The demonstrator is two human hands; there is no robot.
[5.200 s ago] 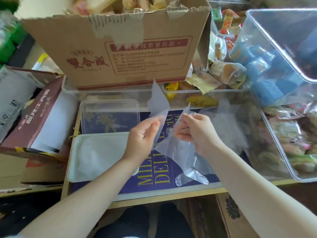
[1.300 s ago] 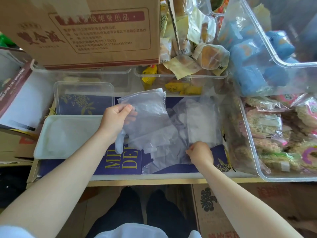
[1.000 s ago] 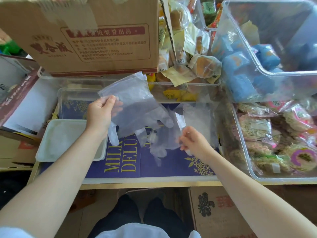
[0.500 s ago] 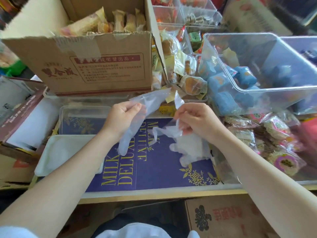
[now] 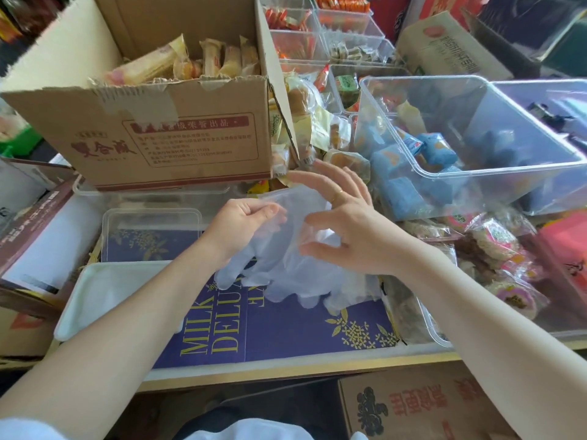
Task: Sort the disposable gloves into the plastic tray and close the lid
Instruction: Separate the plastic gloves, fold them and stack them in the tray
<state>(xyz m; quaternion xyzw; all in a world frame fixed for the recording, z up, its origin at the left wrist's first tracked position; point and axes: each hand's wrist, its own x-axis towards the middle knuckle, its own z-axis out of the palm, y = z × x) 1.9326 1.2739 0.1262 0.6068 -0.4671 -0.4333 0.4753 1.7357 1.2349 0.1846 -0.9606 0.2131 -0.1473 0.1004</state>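
Holding a bunch of clear disposable gloves (image 5: 282, 258) above a purple printed box top (image 5: 286, 325), a person works at a crowded snack counter, seen from the head camera, the only view. The left hand (image 5: 244, 227) pinches the cuff end of the thin film between thumb and curled fingers; the right hand (image 5: 343, 230) has its upper fingers spread wide, while thumb and forefinger appear to nip the plastic lightly (how firmly is hard to tell through the sheer film). The gloves hang limp and crinkled, their finger ends drooping toward the box top.

To the left lies the shallow white tray (image 5: 95, 300), rectangular with rounded corners and a matte surface; whether any gloves lie in it is not plain. Just behind it sits a clear plastic lid (image 5: 152, 217), glossy and see-through. The gloves are near the tray but not over it.

The step in hand looks to be gathering and smoothing the gloves before they go in. It would go best with cuffs squared together, the film flattened to press out air, and the stack kept low enough for the lid to seat; such slippery film is likely to slide apart if gripped at one corner.

A brown cardboard box (image 5: 178, 134) of wrapped pastries stands behind, and a clear bin (image 5: 476, 173) of blue packets sits at right.
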